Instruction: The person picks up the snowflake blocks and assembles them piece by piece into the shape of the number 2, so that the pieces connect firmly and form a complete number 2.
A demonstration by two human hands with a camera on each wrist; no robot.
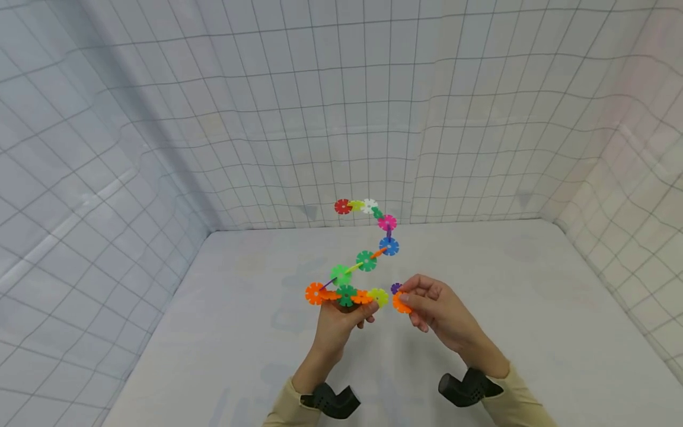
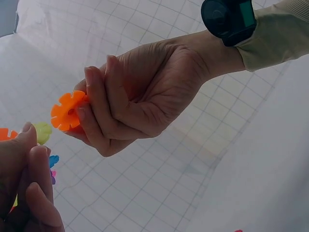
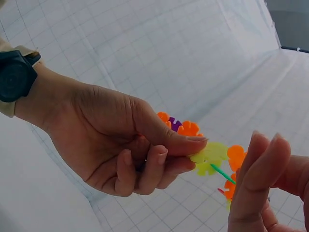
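A curving chain of notched plastic discs in several colours runs up from my left hand point(image 1: 338, 329), which pinches the yellow-green disc point(image 1: 379, 297) at its near end. An orange disc point(image 1: 315, 293) marks the chain's left bend, a dark green disc point(image 1: 346, 295) sits above the left hand, and a red disc point(image 1: 343, 206) forms the far tip. Between thumb and fingers my right hand point(image 1: 437, 311) pinches a separate orange disc point(image 2: 69, 111), a small gap from the yellow-green one. Beside it shows a small purple disc point(image 1: 396, 288); whether the two are joined I cannot tell.
Below the hands spreads a white tabletop point(image 1: 224, 332). White grid-lined sheeting point(image 1: 373, 118) rises behind it and along both sides. Each wrist bears a dark camera point(image 1: 331, 403).
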